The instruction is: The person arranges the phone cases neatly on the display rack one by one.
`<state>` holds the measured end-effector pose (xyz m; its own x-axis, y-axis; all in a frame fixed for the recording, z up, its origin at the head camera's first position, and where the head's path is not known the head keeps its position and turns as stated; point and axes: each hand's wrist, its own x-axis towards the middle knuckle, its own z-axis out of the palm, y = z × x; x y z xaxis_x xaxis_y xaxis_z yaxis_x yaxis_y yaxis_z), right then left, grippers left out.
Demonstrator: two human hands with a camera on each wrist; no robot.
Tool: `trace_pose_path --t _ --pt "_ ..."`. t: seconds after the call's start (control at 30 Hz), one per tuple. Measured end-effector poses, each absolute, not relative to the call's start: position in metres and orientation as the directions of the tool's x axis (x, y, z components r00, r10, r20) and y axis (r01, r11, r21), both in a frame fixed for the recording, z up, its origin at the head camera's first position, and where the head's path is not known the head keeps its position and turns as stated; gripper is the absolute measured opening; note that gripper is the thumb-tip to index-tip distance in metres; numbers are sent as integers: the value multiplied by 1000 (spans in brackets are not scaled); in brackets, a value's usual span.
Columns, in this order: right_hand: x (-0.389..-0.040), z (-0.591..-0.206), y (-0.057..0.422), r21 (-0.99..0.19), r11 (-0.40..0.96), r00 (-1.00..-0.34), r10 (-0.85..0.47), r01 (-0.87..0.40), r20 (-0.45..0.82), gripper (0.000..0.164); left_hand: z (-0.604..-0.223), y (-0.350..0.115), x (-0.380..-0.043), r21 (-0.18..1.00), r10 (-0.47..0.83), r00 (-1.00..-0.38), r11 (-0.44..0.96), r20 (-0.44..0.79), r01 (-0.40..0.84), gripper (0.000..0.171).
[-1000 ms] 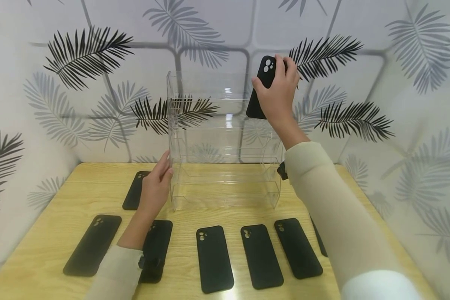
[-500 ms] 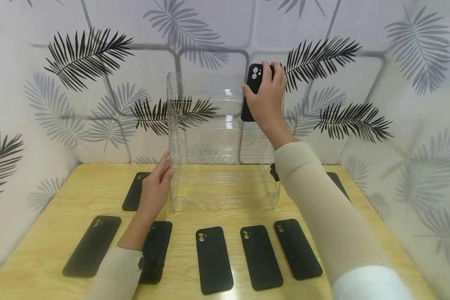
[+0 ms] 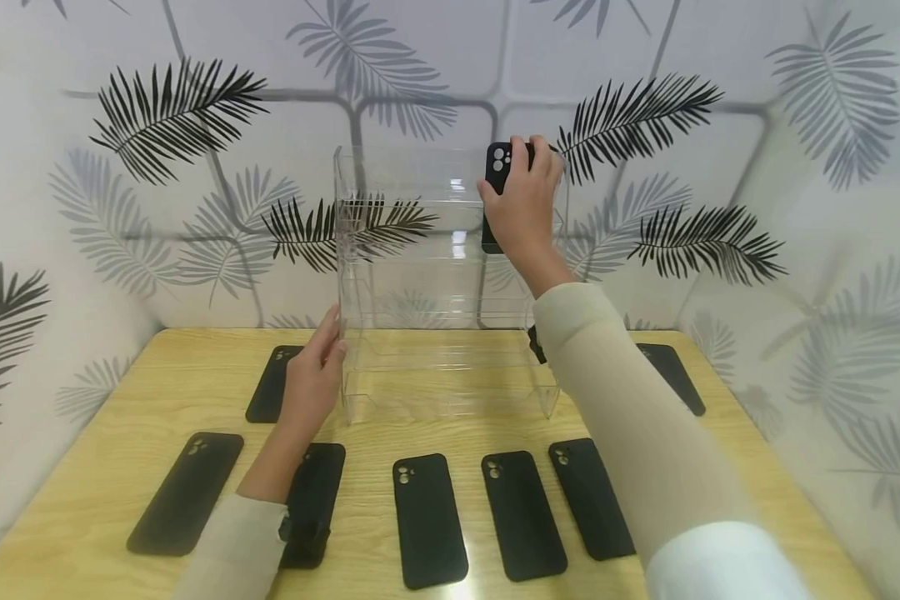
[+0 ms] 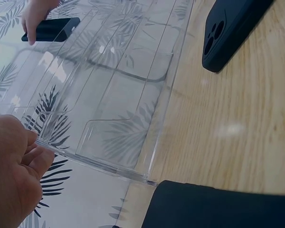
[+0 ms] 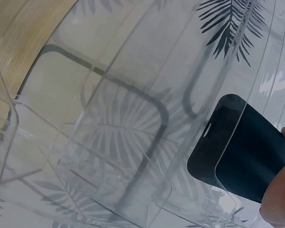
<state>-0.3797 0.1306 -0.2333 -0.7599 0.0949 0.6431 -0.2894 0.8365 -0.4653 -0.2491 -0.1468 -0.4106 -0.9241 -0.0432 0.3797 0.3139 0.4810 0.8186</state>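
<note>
Right fingers (image 3: 520, 157) pinch black case (image 3: 498, 177), lower than before; left fingers (image 3: 322, 335) grip clear rack (image 3: 450, 358)

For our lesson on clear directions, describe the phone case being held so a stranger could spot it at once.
Find the clear tiered rack standing on the wood-grain table. At its upper right, the right hand grips a black phone case. The other black cases lie on the table; only this one is held up.
</note>
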Motion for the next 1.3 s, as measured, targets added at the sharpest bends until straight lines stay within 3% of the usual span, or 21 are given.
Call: trace_pose_path --t 0.53,0.7,1.07,1.3 --pt "-377 -228 121 -447 867 -776 120 -222 620 69 -410 -145 -249 812 -39 -920 487 389 322 56" --pt "-377 -229 120 -410 889 -805 87 -203 586 72 -409 -144 -248 815 -40 -924 488 379 313 56" --pt "-377 -238 124 -289 938 -804 21 -189 595 77 -410 -144 -248 817 -35 -927 487 372 309 57" --pt "-376 -240 125 -329 927 -818 43 -182 574 77 -412 -145 -248 818 -32 -930 488 367 306 57"
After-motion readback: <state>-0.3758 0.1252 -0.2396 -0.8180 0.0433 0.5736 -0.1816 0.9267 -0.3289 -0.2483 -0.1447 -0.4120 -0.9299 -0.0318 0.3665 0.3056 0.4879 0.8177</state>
